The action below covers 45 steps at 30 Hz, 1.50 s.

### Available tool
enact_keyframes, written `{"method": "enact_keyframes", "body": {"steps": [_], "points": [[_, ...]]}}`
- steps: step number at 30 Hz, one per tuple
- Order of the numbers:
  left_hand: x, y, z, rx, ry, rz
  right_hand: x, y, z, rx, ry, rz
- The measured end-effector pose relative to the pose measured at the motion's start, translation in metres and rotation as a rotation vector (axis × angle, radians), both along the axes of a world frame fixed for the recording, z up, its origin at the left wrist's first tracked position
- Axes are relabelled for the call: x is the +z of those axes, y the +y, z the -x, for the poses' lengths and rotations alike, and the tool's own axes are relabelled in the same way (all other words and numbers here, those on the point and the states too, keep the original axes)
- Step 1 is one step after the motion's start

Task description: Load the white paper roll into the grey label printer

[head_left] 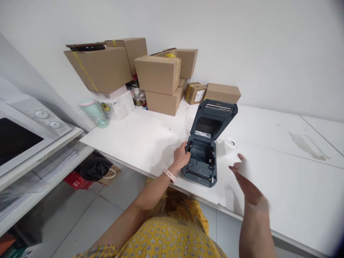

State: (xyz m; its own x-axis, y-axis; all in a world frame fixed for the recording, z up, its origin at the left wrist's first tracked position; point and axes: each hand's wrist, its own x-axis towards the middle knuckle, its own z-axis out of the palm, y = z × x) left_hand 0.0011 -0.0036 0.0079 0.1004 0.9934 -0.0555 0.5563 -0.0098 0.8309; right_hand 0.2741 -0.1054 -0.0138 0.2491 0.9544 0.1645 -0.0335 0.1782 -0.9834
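A dark grey label printer (200, 172) stands on the white table with its lid (215, 118) raised and its inner bay showing. My left hand (181, 156) grips the printer's left side, fingers curled over the edge. To the right of the printer lies a small white label roll (230, 144). My right hand (243, 175) hovers just in front of the roll, partly smeared by motion. Its thumb and a finger are spread apart, and nothing shows between them.
Several cardboard boxes (158, 75) are stacked along the wall. A mint green tumbler (95, 114) and a white box (118, 105) stand at the table's left end. A white microwave (29, 129) sits on a shelf at far left. The table's front edge (150, 175) runs close to my body.
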Motion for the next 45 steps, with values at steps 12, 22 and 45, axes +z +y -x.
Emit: {"method": "enact_keyframes", "body": {"steps": [12,22,45], "points": [[0.001,-0.001,0.001,-0.010,0.010,0.002,0.070,0.084,0.086,0.510,-1.244,0.100],[0.007,-0.003,0.005,-0.019,0.032,0.011,0.052,0.094,0.104,0.500,-1.419,0.114],[0.003,-0.005,0.002,0.015,-0.039,-0.019,0.007,0.003,0.122,0.104,-1.281,-0.229]]}}
